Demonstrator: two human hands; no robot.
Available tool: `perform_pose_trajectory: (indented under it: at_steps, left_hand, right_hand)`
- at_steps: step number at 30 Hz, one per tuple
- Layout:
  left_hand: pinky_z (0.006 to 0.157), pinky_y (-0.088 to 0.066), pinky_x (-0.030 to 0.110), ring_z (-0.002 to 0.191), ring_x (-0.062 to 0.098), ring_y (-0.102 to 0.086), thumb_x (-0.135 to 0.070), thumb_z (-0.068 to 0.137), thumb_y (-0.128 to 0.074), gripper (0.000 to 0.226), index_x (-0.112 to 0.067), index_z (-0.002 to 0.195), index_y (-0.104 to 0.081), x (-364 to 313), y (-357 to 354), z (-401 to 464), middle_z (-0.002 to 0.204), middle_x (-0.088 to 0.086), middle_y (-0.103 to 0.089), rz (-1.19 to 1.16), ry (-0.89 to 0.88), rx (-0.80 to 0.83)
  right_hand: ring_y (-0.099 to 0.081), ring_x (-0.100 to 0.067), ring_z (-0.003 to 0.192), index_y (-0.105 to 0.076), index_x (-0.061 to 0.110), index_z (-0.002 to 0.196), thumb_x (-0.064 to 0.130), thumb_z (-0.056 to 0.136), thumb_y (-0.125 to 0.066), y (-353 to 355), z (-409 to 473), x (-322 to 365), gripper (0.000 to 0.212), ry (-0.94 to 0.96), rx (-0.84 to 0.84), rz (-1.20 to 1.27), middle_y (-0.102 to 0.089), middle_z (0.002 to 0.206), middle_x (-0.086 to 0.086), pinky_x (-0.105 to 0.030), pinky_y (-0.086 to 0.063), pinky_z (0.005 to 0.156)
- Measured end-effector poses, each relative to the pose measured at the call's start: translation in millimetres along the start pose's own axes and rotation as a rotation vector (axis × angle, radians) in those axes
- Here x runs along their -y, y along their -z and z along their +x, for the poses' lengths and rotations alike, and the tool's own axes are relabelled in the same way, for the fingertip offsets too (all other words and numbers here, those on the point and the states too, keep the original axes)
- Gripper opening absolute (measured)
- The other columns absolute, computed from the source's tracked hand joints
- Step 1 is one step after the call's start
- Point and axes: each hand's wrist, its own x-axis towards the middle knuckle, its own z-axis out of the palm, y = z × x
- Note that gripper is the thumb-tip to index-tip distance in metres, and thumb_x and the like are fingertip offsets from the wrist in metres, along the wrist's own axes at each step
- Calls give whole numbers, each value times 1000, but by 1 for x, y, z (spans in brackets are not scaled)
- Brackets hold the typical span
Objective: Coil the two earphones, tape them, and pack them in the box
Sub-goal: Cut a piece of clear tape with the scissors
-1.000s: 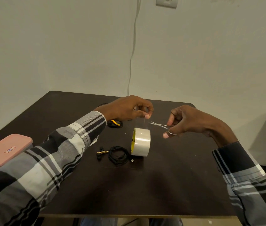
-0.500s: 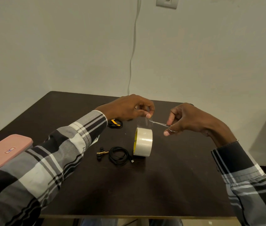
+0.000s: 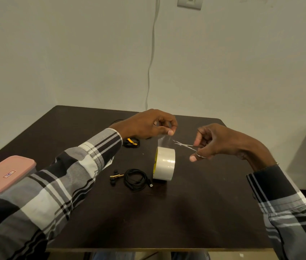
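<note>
tape strip [image 3: 164,140]: clear, thin, sticky, likely to fold on itself; pulled up from roll [image 3: 164,166] standing on edge mid-tabletop [image 3: 195,212]. left hand [image 3: 148,125] pinches its free end. right hand [image 3: 215,141] grips scissors [image 3: 183,144], blades at strip. coiled black earphone [image 3: 135,179] beside roll, light, limp. pink box [image 3: 4,174] far left.
</note>
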Motion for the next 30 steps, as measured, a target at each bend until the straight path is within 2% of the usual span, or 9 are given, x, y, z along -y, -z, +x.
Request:
perform_pose_trajectory:
  at_steps: [4,8,12,16,18,21,23,30]
  left_hand:
    - [86,-48,38,68,-12,-57,-25,93,-65,8,-18,95,-65,-4,-2,-1,77,-19,-61,-13,-10,9]
    - [86,-46,35,69,-11,-57,-24,93,-65,9,-16,96,-66,-4,-4,1,82,-14,-64,-27,-16,3]
    - [72,-40,19,61,-11,-55,-19,93,-64,6,-13,94,-65,-5,-5,1,75,-16,-61,-94,-4,-4]
    - [69,-38,15,62,-11,-55,-19,93,-65,5,-14,94,-65,-5,-5,2,75,-17,-61,-88,3,-8]
    - [72,-39,16,67,-10,-57,-21,93,-65,8,-14,95,-65,-5,-6,3,80,-14,-63,-66,1,0]
    - [87,-46,29,77,-8,-59,-26,92,-66,5,-21,92,-65,-3,-7,4,81,-17,-63,-35,-8,6]
    - [93,-45,33,79,-8,-58,-25,92,-66,4,-22,92,-64,-3,-7,5,80,-19,-62,-26,-13,10]
    - [83,-43,28,80,-8,-58,-26,92,-66,6,-20,93,-66,-4,-6,4,83,-16,-64,-20,-16,2]
  right_hand:
    - [-59,-27,64,-63,-1,89,23,60,-95,1,2,3,49,4,6,11,-68,71,-15,-36,-51,63]
    - [-59,-28,63,-63,3,87,22,59,-95,0,3,3,47,-3,16,19,-68,69,-13,-37,-50,61]
    - [-58,-28,62,-62,2,89,23,60,-95,-2,2,1,49,-10,22,24,-65,70,-12,-36,-48,60]
    - [-57,-26,59,-62,2,89,22,60,-95,-2,1,1,48,-5,19,32,-65,71,-15,-36,-47,58]
    - [-57,-25,58,-62,3,88,21,61,-95,0,1,3,47,-1,17,36,-66,71,-15,-35,-47,58]
    - [-57,-20,55,-62,4,88,22,61,-94,1,2,5,45,-1,22,30,-65,69,-10,-34,-47,57]
    - [-56,-18,53,-63,5,88,22,61,-94,1,2,5,45,-5,29,20,-65,67,-8,-33,-46,57]
    - [-56,-18,53,-63,4,88,21,61,-94,-1,2,6,44,-3,16,25,-66,66,-7,-32,-46,56]
